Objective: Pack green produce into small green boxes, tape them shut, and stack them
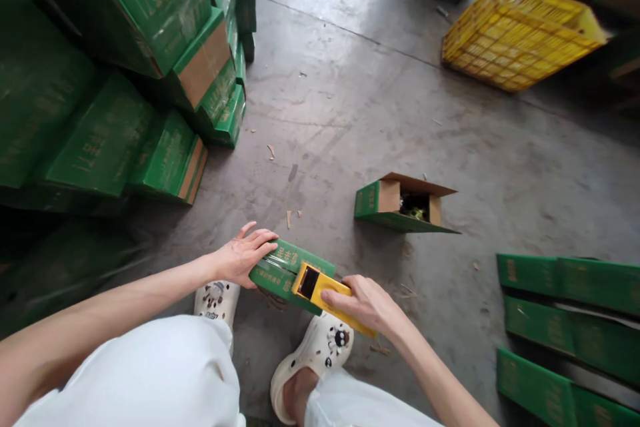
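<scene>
on the floor, we steady a box (287,271) and grip a tape gun (320,288).
our left hand (245,255) lies flat, fingers spread; our right hand (367,303) wraps the handle, both arms reaching down.

I'm in a packing warehouse or storeroom; bare grey concrete floor (380,100) with scraps on it; stacks of green cartons (150,47) piled high on my left; flattened green cartons (570,280) on my right; yellow plastic crate (520,37) farther off; one open carton (400,203) lying on the floor.
</scene>
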`<state>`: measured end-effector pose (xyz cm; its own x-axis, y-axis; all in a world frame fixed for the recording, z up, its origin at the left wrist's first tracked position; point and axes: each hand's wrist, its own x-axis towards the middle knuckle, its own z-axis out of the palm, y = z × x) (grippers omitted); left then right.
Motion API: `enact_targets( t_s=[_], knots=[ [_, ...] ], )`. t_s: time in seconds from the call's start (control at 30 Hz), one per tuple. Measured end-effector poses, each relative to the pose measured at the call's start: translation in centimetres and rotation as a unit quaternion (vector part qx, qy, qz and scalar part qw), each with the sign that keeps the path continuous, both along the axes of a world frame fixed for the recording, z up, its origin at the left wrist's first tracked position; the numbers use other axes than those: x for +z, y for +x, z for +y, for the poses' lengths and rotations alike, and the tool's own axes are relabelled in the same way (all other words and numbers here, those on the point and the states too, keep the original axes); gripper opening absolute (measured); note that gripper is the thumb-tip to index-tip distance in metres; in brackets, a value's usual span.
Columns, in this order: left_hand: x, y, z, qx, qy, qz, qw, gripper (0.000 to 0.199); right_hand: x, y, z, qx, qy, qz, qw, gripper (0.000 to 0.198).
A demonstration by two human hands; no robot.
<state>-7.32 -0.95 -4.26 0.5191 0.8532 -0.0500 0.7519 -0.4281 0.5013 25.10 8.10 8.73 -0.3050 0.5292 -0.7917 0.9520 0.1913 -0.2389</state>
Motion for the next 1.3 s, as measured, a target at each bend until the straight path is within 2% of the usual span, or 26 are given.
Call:
enact_targets(
  t_s=[0.1,0.2,0.3,0.43,0.6,0.7,0.83,1.1,1.2,1.3],
  knots=[
    [1.1,3.5,0.5,-0.015,-0.013,0.053,0.998,0.118,-0.2,0.0,-0.2,0.004,0.008,0.0,1.0,0.05],
    [1.0,7.7,1.2,-0.033,-0.032,0.056,0.997,0.141,-0.2,0.1,-0.5,0.009,0.015,0.002,1.0,0.049],
    [0.5,9.8,1.6,-0.033,-0.031,0.03,0.999,0.139,-0.1,0.4,-0.8,0.006,0.018,0.008,1.0,0.05],
    [0.3,9.2,1.7,-0.038,-0.014,-0.004,0.999,0.121,1.2,1.0,-1.3,-0.004,-0.004,0.034,0.999,0.048],
    [0.8,8.5,1.7,-0.08,-0.015,-0.025,0.996,0.112,3.7,2.9,-1.5,0.001,-0.018,-0.002,1.0,0.045],
    [0.9,8.7,1.7,-0.078,-0.02,-0.025,0.996,0.11,4.3,4.3,-1.5,-0.018,-0.041,-0.01,0.999,0.043],
    [0.9,8.8,1.6,-0.08,-0.019,-0.025,0.996,0.108,3.6,5.0,-2.0,-0.03,-0.039,-0.004,0.999,0.045],
    [0.7,8.9,1.7,-0.081,-0.026,-0.017,0.996,0.111,0.6,3.9,-2.4,-0.005,-0.017,-0.067,0.998,0.049],
    [1.2,9.0,1.7,-0.087,-0.032,-0.003,0.996,0.112,0.3,3.9,-2.5,0.0,-0.006,-0.072,0.997,0.052],
    [1.7,9.6,1.4,-0.076,-0.037,0.035,0.996,0.122,0.3,3.7,-2.6,0.005,0.007,-0.075,0.997,0.053]
  ],
)
